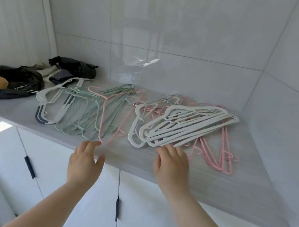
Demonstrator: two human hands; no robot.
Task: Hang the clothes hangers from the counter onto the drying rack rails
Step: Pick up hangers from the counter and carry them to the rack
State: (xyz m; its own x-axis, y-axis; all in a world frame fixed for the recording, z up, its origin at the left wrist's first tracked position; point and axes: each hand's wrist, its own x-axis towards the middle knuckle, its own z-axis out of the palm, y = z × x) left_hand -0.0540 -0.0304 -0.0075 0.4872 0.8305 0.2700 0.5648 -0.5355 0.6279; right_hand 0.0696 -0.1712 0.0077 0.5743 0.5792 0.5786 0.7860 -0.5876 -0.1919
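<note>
Clothes hangers (144, 116) of thin plastic lie in overlapping piles on the pale grey counter (221, 188): broad white hangers (181, 128), mint-green hangers (85, 114) and thin pink hangers (223, 155). No drying rack rail is shown. Nothing is gripped. The left hand (85, 162), fingers loosely spread, is at the corner of a single pink hanger (103, 117). The right hand (170, 164), fingers extended, is at the white stack's edge. A few hangers of one kind are best gathered by their hooks and lifted clear, so that tangled neighbours are not dragged off.

Glossy white wall tiles (178, 29) mirror bright light. White cabinet doors (148, 212) with dark handles (117, 209) sit under the grey bench (211, 187).
</note>
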